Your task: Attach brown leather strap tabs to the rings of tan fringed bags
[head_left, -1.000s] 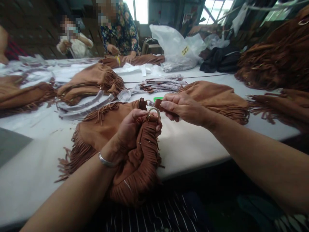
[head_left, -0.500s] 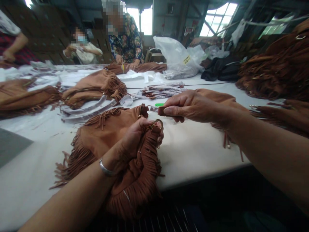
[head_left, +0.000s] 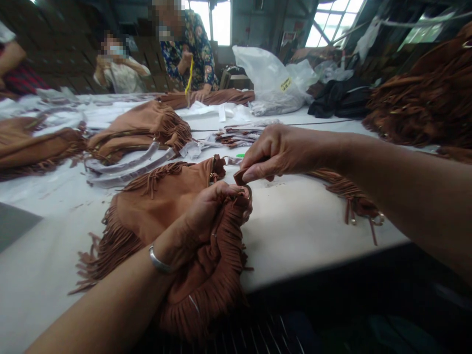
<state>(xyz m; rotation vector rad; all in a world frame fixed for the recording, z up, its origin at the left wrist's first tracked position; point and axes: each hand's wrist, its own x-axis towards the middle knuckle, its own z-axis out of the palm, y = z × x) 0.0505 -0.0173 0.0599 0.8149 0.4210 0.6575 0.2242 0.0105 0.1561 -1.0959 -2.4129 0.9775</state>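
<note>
A brown fringed bag (head_left: 158, 201) lies across the table's near edge, its fringed side hanging over. My left hand (head_left: 210, 206), with a silver bangle on the wrist, is closed around the bag's edge beside a metal ring (head_left: 250, 191). Just above the ring, my right hand (head_left: 271, 152) pinches a small brown leather piece (head_left: 239, 177) between thumb and fingers. Whether the piece touches the ring I cannot tell. Behind my right hand, a bit of a green object (head_left: 240, 156) shows on the table.
Wrapped handles (head_left: 129, 169) and another fringed bag (head_left: 136, 130) lie beyond. A large brown heap (head_left: 424, 93) stands at the right, near a clear plastic bag (head_left: 265, 81). Across the white table (head_left: 295, 231), a person in a floral top (head_left: 202, 49) holds a yellow strip (head_left: 190, 78).
My right hand has moved left and slightly down, bringing the leather piece close to the ring. My left hand keeps its hold. The person opposite has raised the yellow strip.
</note>
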